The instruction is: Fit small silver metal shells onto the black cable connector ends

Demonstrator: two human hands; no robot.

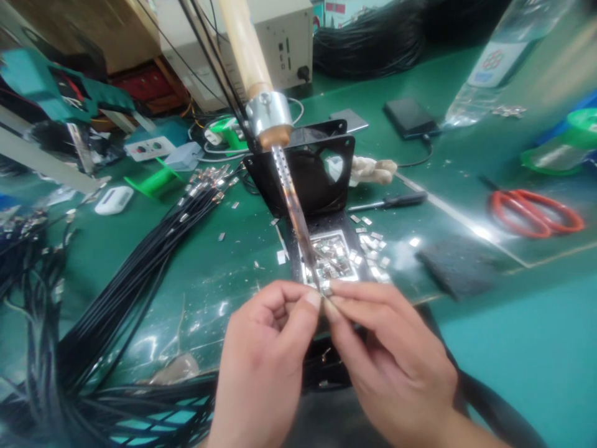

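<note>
Left hand [268, 354] and right hand [396, 348] pinched, contents unclear, soldering iron [292, 202] overhanging, cables [135, 274], scissors [536, 211]

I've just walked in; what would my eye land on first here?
Probably the soldering iron, its pale handle at top centre and its dark tip pointing down to where the left hand and right hand meet. Next, the thick bundle of black cables fanning across the left side. On the right, the red-handled scissors stand out against the green tabletop.
</note>
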